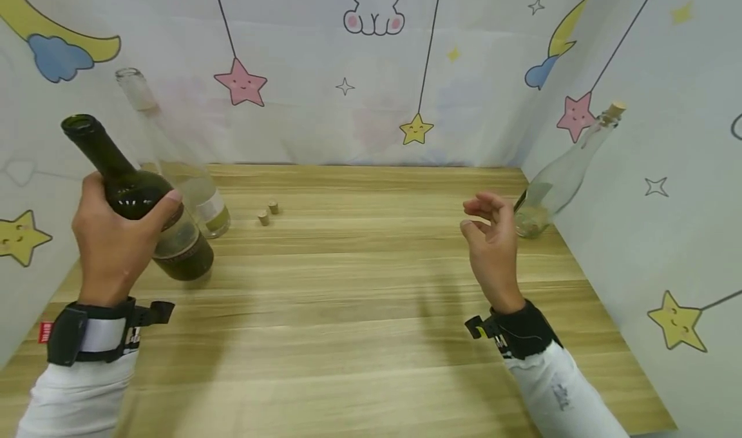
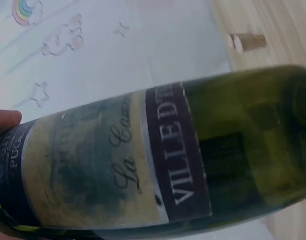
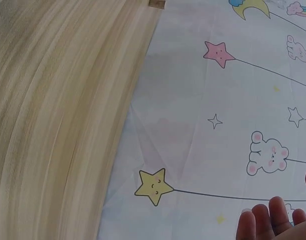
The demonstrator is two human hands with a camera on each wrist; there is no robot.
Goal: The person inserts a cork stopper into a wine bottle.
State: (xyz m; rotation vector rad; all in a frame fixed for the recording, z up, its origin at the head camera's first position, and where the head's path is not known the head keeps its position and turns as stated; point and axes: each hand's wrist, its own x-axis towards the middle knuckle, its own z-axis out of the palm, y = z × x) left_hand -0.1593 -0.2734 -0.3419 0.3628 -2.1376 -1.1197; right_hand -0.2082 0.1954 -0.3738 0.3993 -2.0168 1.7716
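Observation:
My left hand [image 1: 113, 248] grips a dark green wine bottle [image 1: 130, 187] round its shoulder, with the bare mouth tipped up to the left. Its label fills the left wrist view, where the glass [image 2: 252, 145] lies slantwise. Just behind it, a tall clear bottle [image 1: 199, 193] without a stopper stands at the table's back left. My right hand [image 1: 494, 251] holds nothing, its fingers loosely bent. Beside it stands a clear bottle [image 1: 559, 183] topped by a cork [image 1: 617, 109]. Only some fingers [image 3: 265, 222] of this hand show in the right wrist view.
Two small corks, a nearer one [image 1: 263, 218] and a farther one [image 1: 274, 207], are on the wooden table [image 1: 348, 283], right of the left-hand bottles. White printed sheets [image 1: 313, 122] wall in the table's back and both sides.

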